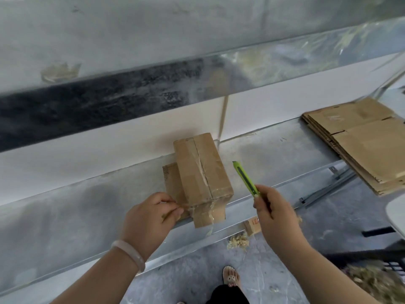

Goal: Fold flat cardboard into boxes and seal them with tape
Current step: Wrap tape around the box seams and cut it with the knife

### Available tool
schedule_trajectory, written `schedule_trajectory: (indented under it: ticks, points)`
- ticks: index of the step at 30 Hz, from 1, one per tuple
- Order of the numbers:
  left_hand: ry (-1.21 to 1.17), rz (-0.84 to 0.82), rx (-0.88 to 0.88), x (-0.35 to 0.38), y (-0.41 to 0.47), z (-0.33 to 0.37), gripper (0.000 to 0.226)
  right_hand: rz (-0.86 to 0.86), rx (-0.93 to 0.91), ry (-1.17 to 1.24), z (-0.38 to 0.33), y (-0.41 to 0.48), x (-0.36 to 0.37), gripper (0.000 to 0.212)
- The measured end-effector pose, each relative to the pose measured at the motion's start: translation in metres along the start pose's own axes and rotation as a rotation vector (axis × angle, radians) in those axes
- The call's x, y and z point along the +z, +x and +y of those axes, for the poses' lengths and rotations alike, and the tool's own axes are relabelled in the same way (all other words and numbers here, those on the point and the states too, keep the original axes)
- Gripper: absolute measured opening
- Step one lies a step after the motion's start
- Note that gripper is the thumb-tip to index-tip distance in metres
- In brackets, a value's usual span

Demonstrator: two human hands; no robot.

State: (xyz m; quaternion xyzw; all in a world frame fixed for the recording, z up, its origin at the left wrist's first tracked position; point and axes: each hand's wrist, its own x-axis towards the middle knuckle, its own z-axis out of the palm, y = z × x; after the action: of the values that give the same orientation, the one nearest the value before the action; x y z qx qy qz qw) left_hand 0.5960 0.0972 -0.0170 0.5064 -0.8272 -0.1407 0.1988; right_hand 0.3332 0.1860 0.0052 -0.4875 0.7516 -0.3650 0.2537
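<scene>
Box: we are looking down on the taped box, which is sitting on the metal shelf with its near end overhanging the front edge.
Left hand: our left hand is pinching clear tape at the box's near left corner.
Right hand: our right hand is gripping the green utility knife with curled fingers, just right of the box and apart from it.
Flat cardboard: the stack is lying on the shelf, well to the right.
</scene>
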Motion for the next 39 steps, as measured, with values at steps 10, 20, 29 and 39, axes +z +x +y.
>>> schedule_trajectory:
  ticks: [10, 20, 29, 39]
  points:
    - [-0.081, 0.011, 0.025, -0.003, -0.005, -0.014, 0.033, -0.054, 0.043, -0.039, -0.032, -0.072, 0.030, 0.015]
    - [-0.147, 0.023, 0.010, -0.003, -0.006, -0.018, 0.009, -0.013, -0.295, -0.418, -0.046, -0.093, 0.081, 0.050]
    - [-0.146, 0.030, 0.002, -0.002, -0.003, -0.014, 0.007, -0.029, -0.268, -0.665, -0.054, -0.077, 0.105, 0.083]
    - [-0.153, 0.010, -0.030, -0.004, 0.002, -0.012, 0.009, -0.087, -0.267, -0.650, -0.047, -0.081, 0.096, 0.091]
